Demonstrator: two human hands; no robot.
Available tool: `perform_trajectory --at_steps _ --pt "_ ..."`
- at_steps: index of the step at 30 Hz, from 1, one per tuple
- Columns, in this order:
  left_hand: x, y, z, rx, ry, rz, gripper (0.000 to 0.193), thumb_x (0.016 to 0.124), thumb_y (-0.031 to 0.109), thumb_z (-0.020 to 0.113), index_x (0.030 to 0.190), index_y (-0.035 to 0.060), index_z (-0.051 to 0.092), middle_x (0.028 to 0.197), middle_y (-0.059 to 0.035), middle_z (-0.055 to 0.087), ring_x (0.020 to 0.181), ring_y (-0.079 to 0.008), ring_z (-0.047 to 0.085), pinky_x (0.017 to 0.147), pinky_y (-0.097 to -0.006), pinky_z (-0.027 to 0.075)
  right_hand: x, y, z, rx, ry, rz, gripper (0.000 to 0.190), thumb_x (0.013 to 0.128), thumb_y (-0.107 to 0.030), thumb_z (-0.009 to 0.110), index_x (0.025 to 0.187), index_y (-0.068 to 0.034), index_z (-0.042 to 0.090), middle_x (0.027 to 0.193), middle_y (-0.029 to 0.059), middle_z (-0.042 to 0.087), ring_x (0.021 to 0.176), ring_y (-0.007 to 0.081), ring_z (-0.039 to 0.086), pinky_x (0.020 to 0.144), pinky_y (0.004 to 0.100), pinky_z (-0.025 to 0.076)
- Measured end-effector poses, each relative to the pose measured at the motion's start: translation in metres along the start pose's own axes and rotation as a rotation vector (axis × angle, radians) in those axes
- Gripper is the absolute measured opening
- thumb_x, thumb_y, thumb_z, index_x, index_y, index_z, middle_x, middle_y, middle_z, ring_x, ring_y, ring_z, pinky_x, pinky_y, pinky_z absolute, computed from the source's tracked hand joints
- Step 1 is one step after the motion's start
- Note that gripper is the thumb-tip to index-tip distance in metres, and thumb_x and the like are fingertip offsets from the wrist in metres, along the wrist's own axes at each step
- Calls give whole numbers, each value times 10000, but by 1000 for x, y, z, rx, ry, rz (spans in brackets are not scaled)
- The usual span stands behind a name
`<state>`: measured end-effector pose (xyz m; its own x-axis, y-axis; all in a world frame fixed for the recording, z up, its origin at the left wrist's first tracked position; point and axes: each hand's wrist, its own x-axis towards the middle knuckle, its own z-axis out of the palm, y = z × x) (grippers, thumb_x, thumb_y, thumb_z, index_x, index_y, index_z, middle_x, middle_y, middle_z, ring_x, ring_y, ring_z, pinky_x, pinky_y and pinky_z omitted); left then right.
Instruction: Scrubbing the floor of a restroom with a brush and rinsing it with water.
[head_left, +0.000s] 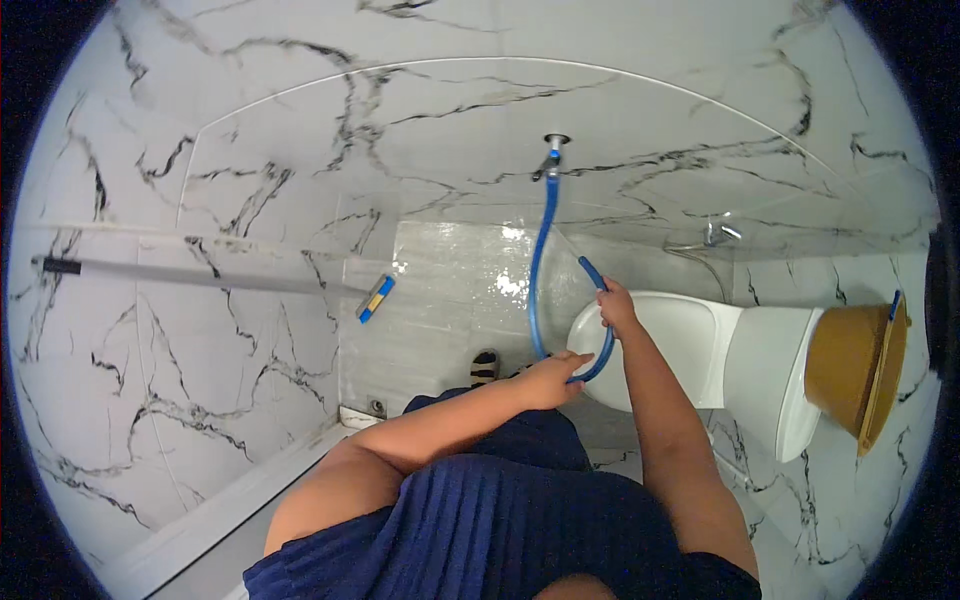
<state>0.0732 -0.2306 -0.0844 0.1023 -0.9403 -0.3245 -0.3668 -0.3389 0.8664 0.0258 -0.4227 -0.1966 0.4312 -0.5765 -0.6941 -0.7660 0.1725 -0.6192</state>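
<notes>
A blue hose (535, 277) runs from a wall tap (554, 154) down towards me and loops back up at my hands. My right hand (618, 307) is closed around it just behind its free end, which points at the wall over the toilet's front edge. From that end a thin stream of water (568, 241) seems to leave towards the wall. Lower on the loop, my left hand (556, 377) grips the hose with the index finger stretched out. Both hands are beside the closed lid of the white toilet (667, 345).
Wet grey tiles (442, 300) shine on the floor. A long-handled floor brush or squeegee (375, 298) leans at left. A brown plastic basin (844, 367) rests on the toilet tank (769, 367). An angle valve (721, 232) juts from the wall. Near the doorsill lies a floor drain (376, 407).
</notes>
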Motion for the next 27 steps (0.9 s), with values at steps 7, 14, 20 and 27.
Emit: perform_trajectory --at_steps 7,14,20,27 --pt "-69 -17 -69 -639 -10 -35 390 828 94 472 1208 85 384 1041 -95 513 906 -147 490 798 -279 405 -4 -25 28 -316 55 -257 411 712 -132 514 1119 -80 496 889 160 587 753 285 570 691 335 442" --pt "-149 -90 -70 -573 259 -248 357 814 65 475 1167 69 423 1010 -86 531 904 -136 500 799 -264 404 -24 -62 45 -457 46 -408 403 719 -93 544 1119 -120 506 1000 142 567 907 250 546 794 283 394" --pt "-202 -122 -69 -570 346 -330 349 801 100 483 1145 66 437 988 -106 541 901 -175 527 774 -288 421 -48 -89 81 -540 24 -494 402 706 -91 559 1105 -124 521 994 146 571 901 244 557 782 279 406" --pt "-244 -135 -81 -595 496 -405 355 800 111 483 1147 61 434 992 -101 544 893 -179 541 752 -287 434 -67 -124 121 -676 -33 -543 421 710 -118 545 1127 -155 502 954 178 568 889 304 550 784 336 424"
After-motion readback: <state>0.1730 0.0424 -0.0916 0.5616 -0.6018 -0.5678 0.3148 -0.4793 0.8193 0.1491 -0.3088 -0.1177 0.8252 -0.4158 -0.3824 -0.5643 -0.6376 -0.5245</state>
